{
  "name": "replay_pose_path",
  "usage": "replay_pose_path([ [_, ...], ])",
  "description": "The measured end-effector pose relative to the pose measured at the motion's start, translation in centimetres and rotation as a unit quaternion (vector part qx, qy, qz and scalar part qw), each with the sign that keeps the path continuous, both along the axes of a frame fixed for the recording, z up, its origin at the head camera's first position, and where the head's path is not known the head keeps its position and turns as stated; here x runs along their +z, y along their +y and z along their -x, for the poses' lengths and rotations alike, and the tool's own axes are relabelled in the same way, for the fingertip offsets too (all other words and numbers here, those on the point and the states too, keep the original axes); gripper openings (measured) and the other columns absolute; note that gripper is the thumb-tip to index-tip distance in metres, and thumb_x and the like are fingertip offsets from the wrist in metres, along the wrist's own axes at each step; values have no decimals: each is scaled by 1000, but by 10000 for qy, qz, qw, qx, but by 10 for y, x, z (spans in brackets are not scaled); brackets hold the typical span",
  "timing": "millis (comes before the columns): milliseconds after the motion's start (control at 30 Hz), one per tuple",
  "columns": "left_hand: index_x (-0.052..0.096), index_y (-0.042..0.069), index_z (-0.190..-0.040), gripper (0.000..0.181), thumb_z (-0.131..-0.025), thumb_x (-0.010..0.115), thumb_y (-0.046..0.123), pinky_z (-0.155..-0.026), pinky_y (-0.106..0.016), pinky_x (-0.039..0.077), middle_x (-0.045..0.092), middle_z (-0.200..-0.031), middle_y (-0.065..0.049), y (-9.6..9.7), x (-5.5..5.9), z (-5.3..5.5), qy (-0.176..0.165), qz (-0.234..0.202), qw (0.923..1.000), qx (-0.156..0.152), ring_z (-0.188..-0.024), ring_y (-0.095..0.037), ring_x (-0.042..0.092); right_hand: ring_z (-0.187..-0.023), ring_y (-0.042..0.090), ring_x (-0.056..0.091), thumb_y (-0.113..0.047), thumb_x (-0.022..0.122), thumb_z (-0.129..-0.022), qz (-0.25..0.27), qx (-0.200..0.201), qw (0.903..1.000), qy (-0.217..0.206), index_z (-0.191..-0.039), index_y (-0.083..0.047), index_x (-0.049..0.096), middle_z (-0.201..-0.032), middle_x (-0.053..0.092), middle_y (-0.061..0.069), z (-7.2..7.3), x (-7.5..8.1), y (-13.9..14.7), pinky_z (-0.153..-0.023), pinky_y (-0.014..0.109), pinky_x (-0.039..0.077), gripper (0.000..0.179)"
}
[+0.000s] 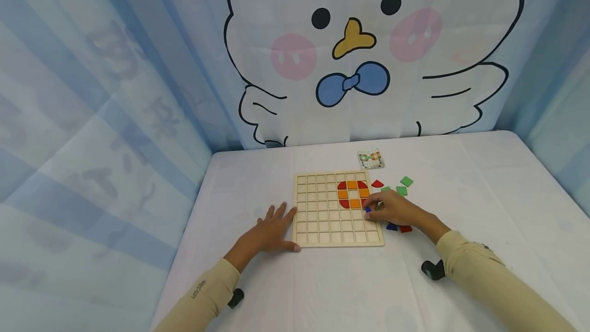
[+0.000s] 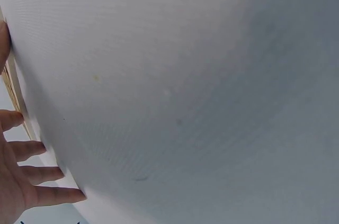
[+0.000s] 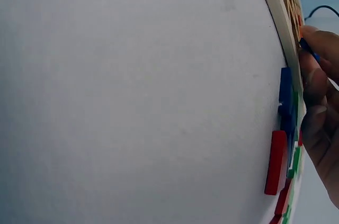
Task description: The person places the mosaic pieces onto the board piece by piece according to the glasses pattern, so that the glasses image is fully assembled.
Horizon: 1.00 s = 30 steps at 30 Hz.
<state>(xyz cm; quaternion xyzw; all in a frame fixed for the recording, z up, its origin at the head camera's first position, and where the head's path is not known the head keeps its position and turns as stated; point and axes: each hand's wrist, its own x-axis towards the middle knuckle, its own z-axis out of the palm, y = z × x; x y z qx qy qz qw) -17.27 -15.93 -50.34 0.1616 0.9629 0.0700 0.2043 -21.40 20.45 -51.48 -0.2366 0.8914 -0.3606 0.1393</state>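
Observation:
A square wooden grid board (image 1: 318,224) lies on the white table. In its upper right cells, red quarter-round tiles and orange square tiles (image 1: 352,184) form a ring around a bare cell. My right hand (image 1: 392,208) pinches a small blue tile (image 3: 309,49) between thumb and fingertip, over the board's right edge just below the ring. My left hand (image 1: 272,230) lies spread on the table, its thumb and index finger at the board's left edge. In the left wrist view the fingers (image 2: 42,175) are straight and apart.
Loose green tiles (image 1: 406,181), a red tile (image 1: 377,184), a blue tile (image 1: 392,227) and another red tile (image 3: 276,163) lie right of the board, some partly behind my right hand. A small patterned card (image 1: 371,159) lies beyond the board. A printed curtain (image 1: 295,117) hangs behind the table.

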Motion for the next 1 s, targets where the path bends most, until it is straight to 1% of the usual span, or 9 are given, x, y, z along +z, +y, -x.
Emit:
replay_pose_path([
  [67, 24, 22, -161, 109, -76, 76, 66, -108, -73, 31, 16, -168, -16, 0, 0, 0, 1, -11, 10000, -4, -151, -50, 15, -70, 10, 53, -24, 76, -90, -35, 54, 10000, 44, -107, -12, 73, -76, 60, -7, -1, -1, -2, -63, 23, 45, 21],
  [167, 24, 22, -161, 109, -76, 75, 66, -108, -72, 32, 17, -168, -16, 0, 1, 0, 18, 2, 10000, -15, -151, -50, 16, -69, 9, 52, -26, 78, -89, -106, 27, 9999, 95, -106, -13, 73, -76, 60, -7, -2, -2, -4, -62, 22, 45, 22],
  [233, 24, 22, -161, 109, -76, 75, 66, -108, -72, 32, 16, -168, -16, 0, 1, 0, 36, 26, 10000, -25, -151, -50, 16, -71, 10, 52, -28, 78, -88, -167, 10, 9997, 204, -107, -14, 74, -79, 61, -7, -3, -2, -4, -63, 23, 45, 24],
  [300, 24, 22, -161, 109, -76, 75, 66, -108, -73, 32, 17, -168, -16, 0, 0, 0, 65, 35, 10000, -35, -151, -50, 16, -77, 11, 53, -29, 79, -87, -278, -40, 9990, 347, -107, -15, 74, -84, 64, -7, -4, -1, -4, -67, 24, 46, 26],
  [400, 24, 21, -161, 108, -77, 75, 66, -107, -73, 33, 17, -168, -17, 0, 0, 0, 83, 59, 9999, -53, -151, -50, 16, -87, 14, 55, -32, 79, -87, -442, -98, 9976, 521, -109, -15, 74, -96, 69, -5, -4, -1, -3, -76, 30, 49, 28],
  [533, 24, 21, -161, 108, -77, 75, 66, -106, -73, 33, 17, -167, -17, 0, -1, 0, 106, 108, 9999, -78, -151, -50, 17, -96, 16, 59, -34, 80, -86, -566, -207, 9971, 457, -111, -17, 75, -109, 72, -1, -4, -1, 0, -86, 39, 52, 30],
  [600, 24, 21, -161, 108, -77, 74, 67, -106, -73, 34, 18, -167, -17, 0, -1, 0, 135, 128, 9998, -86, -151, -51, 17, -97, 16, 60, -34, 80, -86, -639, -266, 9968, 393, -108, -19, 76, -108, 71, -2, -3, 0, 1, -89, 41, 53, 27],
  [800, 23, 22, -161, 109, -76, 75, 67, -107, -73, 33, 17, -168, -16, 0, -2, 0, 142, 128, 9998, -60, -151, -50, 17, -93, 15, 58, -31, 78, -88, -731, -280, 9965, 303, -97, -23, 78, -96, 67, -7, 0, -1, 5, -88, 39, 51, 12],
  [1000, 24, 22, -161, 109, -76, 75, 67, -107, -73, 32, 17, -168, -16, 1, -2, 1, 113, 87, 9999, -29, -151, -50, 16, -93, 14, 58, -32, 78, -88, -819, -326, 9954, 386, -96, -24, 79, -95, 67, -8, -1, 1, 5, -88, 39, 51, 12],
])
